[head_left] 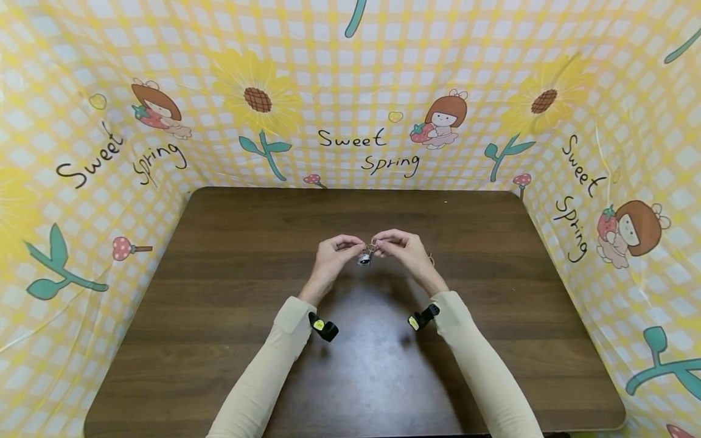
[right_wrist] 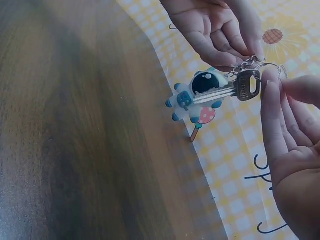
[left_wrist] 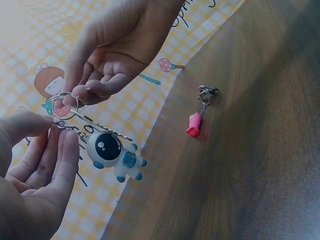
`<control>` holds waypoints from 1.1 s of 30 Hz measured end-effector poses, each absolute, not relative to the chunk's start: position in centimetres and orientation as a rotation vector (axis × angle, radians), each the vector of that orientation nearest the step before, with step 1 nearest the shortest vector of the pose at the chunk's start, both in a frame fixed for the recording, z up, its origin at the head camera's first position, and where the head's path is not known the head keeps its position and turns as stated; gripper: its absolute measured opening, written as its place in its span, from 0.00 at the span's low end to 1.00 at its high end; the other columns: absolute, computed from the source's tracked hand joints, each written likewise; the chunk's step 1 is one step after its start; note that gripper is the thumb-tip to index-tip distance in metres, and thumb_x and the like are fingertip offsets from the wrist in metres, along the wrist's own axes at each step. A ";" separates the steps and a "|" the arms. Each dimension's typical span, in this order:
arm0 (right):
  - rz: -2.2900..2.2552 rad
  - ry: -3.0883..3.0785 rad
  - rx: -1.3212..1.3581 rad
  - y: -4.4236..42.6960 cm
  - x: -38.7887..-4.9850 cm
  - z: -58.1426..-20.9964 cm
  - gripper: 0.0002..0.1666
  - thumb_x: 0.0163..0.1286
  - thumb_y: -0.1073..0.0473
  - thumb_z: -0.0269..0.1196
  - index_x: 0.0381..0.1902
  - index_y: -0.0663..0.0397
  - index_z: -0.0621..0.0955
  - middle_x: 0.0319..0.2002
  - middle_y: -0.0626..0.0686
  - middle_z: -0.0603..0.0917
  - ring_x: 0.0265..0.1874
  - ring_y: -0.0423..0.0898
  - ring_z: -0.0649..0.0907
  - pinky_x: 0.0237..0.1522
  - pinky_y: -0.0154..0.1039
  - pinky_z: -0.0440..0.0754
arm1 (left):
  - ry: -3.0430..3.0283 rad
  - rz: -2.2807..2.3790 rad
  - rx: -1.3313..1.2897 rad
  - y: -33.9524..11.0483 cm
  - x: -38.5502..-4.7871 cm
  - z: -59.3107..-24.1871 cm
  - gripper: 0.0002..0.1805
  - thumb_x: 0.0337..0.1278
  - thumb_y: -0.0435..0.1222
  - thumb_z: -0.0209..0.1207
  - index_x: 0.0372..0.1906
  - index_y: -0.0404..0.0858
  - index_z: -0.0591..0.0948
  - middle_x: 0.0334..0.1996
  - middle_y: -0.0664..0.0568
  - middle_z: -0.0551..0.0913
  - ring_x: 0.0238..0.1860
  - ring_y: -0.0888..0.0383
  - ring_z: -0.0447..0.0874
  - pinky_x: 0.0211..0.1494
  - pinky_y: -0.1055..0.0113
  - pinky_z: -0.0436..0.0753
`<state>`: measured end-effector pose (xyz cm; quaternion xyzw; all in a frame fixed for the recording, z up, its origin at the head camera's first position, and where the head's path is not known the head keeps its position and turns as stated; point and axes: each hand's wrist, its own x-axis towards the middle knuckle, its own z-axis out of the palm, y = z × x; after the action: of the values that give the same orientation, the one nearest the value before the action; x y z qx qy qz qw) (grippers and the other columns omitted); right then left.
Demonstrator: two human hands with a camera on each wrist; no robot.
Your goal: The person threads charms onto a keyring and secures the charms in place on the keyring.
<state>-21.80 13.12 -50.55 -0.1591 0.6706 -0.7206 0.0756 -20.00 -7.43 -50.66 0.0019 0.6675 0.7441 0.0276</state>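
Observation:
A small white-and-blue astronaut keychain [left_wrist: 112,152] hangs between the two hands, above the table. My left hand [head_left: 331,261] pinches its short metal chain [left_wrist: 61,123] between thumb and fingers. My right hand [head_left: 408,252] pinches the metal split ring [right_wrist: 271,64] between thumb and index finger. From that ring hangs a silver key [right_wrist: 245,86] with a dark head, beside the astronaut. The fingertips partly cover the ring, so whether it is spread apart cannot be told.
A pink-and-red charm [left_wrist: 195,124] with its own metal rings [left_wrist: 204,95] lies on the brown wooden table [head_left: 219,353]. The right hand mostly hides it in the head view. A yellow checked cloth [head_left: 350,79] surrounds the table's back and sides.

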 end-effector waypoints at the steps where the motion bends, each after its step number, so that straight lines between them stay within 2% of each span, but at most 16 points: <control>1: -2.162 1.999 -0.481 13.1 -21.8 -50.5 0.14 0.76 0.72 0.63 0.53 0.81 0.80 0.37 0.51 0.90 0.34 0.42 0.91 0.42 0.37 0.89 | 2.058 2.298 0.009 -7.5 -20.0 -50.7 0.07 0.63 0.27 0.71 0.43 0.27 0.88 0.35 0.51 0.90 0.35 0.63 0.88 0.52 0.61 0.87; 5: -2.133 2.029 -0.485 13.2 -21.8 -50.5 0.14 0.74 0.72 0.65 0.53 0.79 0.81 0.39 0.52 0.90 0.36 0.42 0.90 0.44 0.37 0.89 | 2.041 2.312 0.018 -7.5 -20.0 -50.8 0.08 0.63 0.27 0.70 0.43 0.26 0.87 0.35 0.51 0.90 0.35 0.62 0.88 0.52 0.62 0.88; 12: -2.032 2.144 -0.512 13.2 -21.7 -50.4 0.13 0.76 0.66 0.67 0.53 0.70 0.87 0.46 0.55 0.91 0.44 0.41 0.88 0.54 0.46 0.86 | 2.021 2.324 0.037 -7.5 -19.9 -50.5 0.07 0.64 0.26 0.69 0.43 0.25 0.87 0.34 0.50 0.89 0.35 0.57 0.88 0.46 0.68 0.87; 17: -1.969 2.220 -0.598 13.2 -21.8 -50.4 0.12 0.78 0.66 0.64 0.53 0.68 0.86 0.48 0.60 0.90 0.43 0.41 0.87 0.49 0.37 0.85 | 2.025 2.321 0.041 -7.5 -20.0 -50.6 0.08 0.64 0.26 0.69 0.44 0.24 0.86 0.34 0.50 0.89 0.35 0.60 0.88 0.47 0.66 0.88; 20: -1.998 2.191 -0.615 13.1 -21.8 -50.5 0.12 0.79 0.67 0.63 0.53 0.71 0.85 0.47 0.63 0.89 0.42 0.41 0.88 0.51 0.43 0.87 | 2.042 2.312 0.041 -7.5 -20.1 -50.6 0.08 0.63 0.27 0.70 0.43 0.25 0.87 0.34 0.51 0.90 0.36 0.60 0.88 0.49 0.64 0.88; 21: -2.008 2.174 -0.618 13.1 -21.8 -50.5 0.12 0.79 0.68 0.62 0.54 0.72 0.84 0.47 0.64 0.88 0.41 0.42 0.89 0.52 0.48 0.88 | 2.044 2.311 0.041 -7.5 -20.1 -50.6 0.08 0.63 0.27 0.70 0.43 0.25 0.87 0.34 0.51 0.90 0.36 0.59 0.88 0.49 0.64 0.88; 25: -2.011 2.146 -0.619 12.9 -21.8 -50.4 0.11 0.78 0.70 0.62 0.53 0.74 0.83 0.44 0.66 0.88 0.37 0.44 0.90 0.49 0.56 0.89 | 2.045 2.307 0.043 -7.6 -20.0 -50.6 0.07 0.64 0.28 0.70 0.43 0.27 0.88 0.34 0.51 0.90 0.36 0.56 0.89 0.47 0.65 0.88; 31: -1.947 2.203 -0.636 12.9 -21.8 -50.4 0.10 0.77 0.68 0.65 0.51 0.70 0.85 0.44 0.67 0.88 0.37 0.46 0.89 0.45 0.43 0.89 | 2.047 2.305 0.048 -7.6 -20.0 -50.8 0.07 0.64 0.27 0.70 0.43 0.26 0.87 0.34 0.52 0.90 0.35 0.62 0.87 0.43 0.71 0.86; 33: -1.942 2.208 -0.642 12.8 -21.8 -50.4 0.10 0.77 0.68 0.65 0.52 0.70 0.85 0.44 0.67 0.88 0.37 0.46 0.88 0.46 0.44 0.89 | 2.033 2.317 0.058 -7.6 -20.0 -50.8 0.08 0.64 0.26 0.69 0.43 0.24 0.86 0.34 0.52 0.89 0.35 0.63 0.87 0.44 0.72 0.86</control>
<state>-21.80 12.83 -50.37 -0.2130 0.7320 -0.6438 0.0656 -20.00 -7.58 -50.76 0.0187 0.6591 0.7512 0.0291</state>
